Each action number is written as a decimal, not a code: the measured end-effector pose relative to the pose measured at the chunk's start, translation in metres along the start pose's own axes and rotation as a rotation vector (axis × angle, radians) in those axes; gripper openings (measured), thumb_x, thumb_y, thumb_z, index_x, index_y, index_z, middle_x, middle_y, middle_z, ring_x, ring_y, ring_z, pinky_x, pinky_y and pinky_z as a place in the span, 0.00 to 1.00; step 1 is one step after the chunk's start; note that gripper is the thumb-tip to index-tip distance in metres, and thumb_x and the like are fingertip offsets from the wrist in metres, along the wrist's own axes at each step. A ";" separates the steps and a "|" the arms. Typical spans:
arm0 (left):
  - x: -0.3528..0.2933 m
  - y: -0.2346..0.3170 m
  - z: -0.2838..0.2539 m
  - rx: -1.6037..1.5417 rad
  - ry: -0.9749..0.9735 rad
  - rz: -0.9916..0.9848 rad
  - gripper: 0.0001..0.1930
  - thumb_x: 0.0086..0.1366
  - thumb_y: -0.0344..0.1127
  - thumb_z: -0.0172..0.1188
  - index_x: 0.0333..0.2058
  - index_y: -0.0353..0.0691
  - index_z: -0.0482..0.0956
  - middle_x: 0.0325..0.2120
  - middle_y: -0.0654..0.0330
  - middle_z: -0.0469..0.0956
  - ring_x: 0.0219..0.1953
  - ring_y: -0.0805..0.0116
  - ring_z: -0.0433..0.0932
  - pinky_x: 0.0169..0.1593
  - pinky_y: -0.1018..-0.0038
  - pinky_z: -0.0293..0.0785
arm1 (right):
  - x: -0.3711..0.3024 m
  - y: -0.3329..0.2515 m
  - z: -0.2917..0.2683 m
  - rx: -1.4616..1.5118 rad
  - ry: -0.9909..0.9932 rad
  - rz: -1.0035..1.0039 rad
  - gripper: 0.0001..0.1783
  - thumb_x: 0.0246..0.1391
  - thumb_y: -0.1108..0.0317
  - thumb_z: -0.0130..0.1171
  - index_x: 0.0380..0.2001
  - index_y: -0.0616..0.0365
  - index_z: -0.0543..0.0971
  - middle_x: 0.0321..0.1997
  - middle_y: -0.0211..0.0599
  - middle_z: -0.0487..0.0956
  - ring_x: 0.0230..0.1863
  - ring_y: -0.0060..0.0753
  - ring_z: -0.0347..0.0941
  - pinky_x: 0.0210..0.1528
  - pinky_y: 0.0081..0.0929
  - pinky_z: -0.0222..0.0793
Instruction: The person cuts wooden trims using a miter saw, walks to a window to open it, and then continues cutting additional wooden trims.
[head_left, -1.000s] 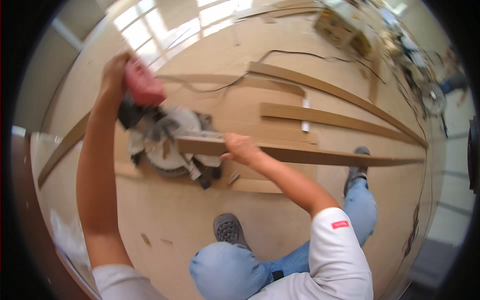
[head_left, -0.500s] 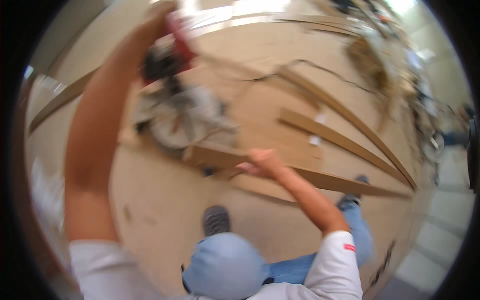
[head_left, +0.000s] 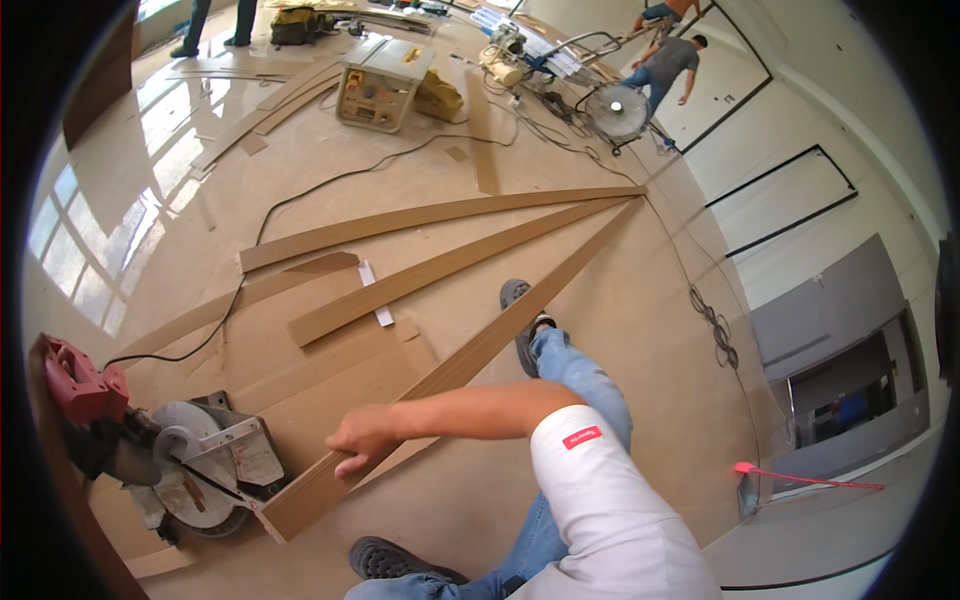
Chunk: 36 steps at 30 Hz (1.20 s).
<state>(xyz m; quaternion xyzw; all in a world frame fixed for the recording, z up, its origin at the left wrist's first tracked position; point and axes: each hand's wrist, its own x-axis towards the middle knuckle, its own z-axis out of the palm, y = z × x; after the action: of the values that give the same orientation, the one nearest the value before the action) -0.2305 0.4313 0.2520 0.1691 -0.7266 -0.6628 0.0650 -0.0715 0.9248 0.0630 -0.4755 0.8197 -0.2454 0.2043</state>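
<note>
Board (head_left: pixel 490 345) at miter saw (head_left: pixel 210 455), not laid across it

Right hand (head_left: pixel 365 440) gripping board, near end just right of saw. Left hand unclear in dark rim; can't tell its fingers. Two other boards (head_left: pixel 390 295) right of saw, unhandled.

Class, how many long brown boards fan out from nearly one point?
3: the nearest board, gripped by the right hand; the middle board, just beyond it; and the farthest board, behind both.
</note>
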 end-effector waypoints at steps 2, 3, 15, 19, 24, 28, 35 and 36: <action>0.012 -0.008 -0.031 -0.043 0.003 -0.016 0.10 0.67 0.39 0.51 0.32 0.38 0.71 0.22 0.61 0.71 0.22 0.69 0.70 0.29 0.72 0.72 | 0.009 0.000 -0.024 0.138 -0.014 0.068 0.32 0.63 0.37 0.54 0.28 0.61 0.74 0.24 0.52 0.78 0.31 0.62 0.76 0.34 0.50 0.72; 0.024 -0.016 -0.029 -0.094 -0.030 -0.017 0.10 0.67 0.38 0.51 0.32 0.38 0.71 0.22 0.61 0.71 0.21 0.69 0.70 0.28 0.72 0.72 | 0.002 0.001 -0.044 0.123 -0.075 0.146 0.32 0.63 0.37 0.54 0.28 0.59 0.74 0.25 0.52 0.78 0.31 0.62 0.76 0.33 0.50 0.71; 0.000 0.025 -0.016 -0.182 0.156 -0.181 0.15 0.64 0.43 0.56 0.40 0.37 0.68 0.24 0.56 0.78 0.18 0.71 0.73 0.24 0.76 0.76 | 0.046 0.173 -0.185 -0.221 0.190 0.621 0.33 0.60 0.33 0.54 0.36 0.56 0.82 0.41 0.53 0.82 0.45 0.58 0.77 0.48 0.46 0.73; 0.004 0.023 -0.015 -0.202 0.100 -0.162 0.15 0.63 0.43 0.57 0.40 0.37 0.68 0.24 0.55 0.78 0.19 0.70 0.74 0.24 0.76 0.77 | 0.048 0.237 -0.110 -0.550 0.686 0.829 0.21 0.57 0.55 0.62 0.47 0.60 0.78 0.54 0.51 0.78 0.59 0.56 0.70 0.59 0.48 0.69; 0.050 -0.006 -0.035 -0.084 -0.078 0.083 0.09 0.67 0.39 0.53 0.32 0.39 0.71 0.26 0.62 0.77 0.24 0.70 0.74 0.27 0.75 0.74 | -0.019 0.285 -0.014 -0.509 0.220 1.010 0.31 0.60 0.67 0.54 0.67 0.57 0.65 0.64 0.52 0.70 0.64 0.49 0.69 0.61 0.55 0.67; 0.067 -0.067 -0.048 -0.181 0.014 0.030 0.10 0.69 0.37 0.51 0.28 0.41 0.72 0.27 0.65 0.75 0.25 0.70 0.73 0.27 0.74 0.73 | -0.012 0.317 -0.009 -0.832 0.075 0.999 0.24 0.63 0.64 0.50 0.62 0.57 0.72 0.64 0.47 0.74 0.66 0.47 0.68 0.65 0.66 0.60; 0.040 -0.028 -0.047 -0.150 0.110 -0.028 0.10 0.68 0.38 0.51 0.29 0.41 0.71 0.26 0.64 0.73 0.24 0.70 0.73 0.27 0.74 0.72 | -0.002 0.250 -0.080 -0.573 0.167 0.770 0.20 0.53 0.65 0.59 0.49 0.56 0.79 0.57 0.45 0.77 0.60 0.49 0.71 0.62 0.54 0.67; 0.042 -0.034 -0.042 -0.164 0.099 -0.035 0.10 0.68 0.38 0.51 0.29 0.41 0.71 0.26 0.64 0.73 0.24 0.70 0.73 0.27 0.74 0.72 | -0.023 0.249 -0.092 -0.590 0.167 0.788 0.20 0.53 0.65 0.59 0.49 0.56 0.79 0.57 0.45 0.77 0.60 0.49 0.71 0.62 0.54 0.67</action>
<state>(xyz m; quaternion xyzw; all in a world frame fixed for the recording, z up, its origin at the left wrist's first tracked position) -0.2509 0.3757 0.2183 0.2086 -0.6626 -0.7120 0.1029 -0.2824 1.0703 -0.0098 -0.1456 0.9852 0.0554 0.0718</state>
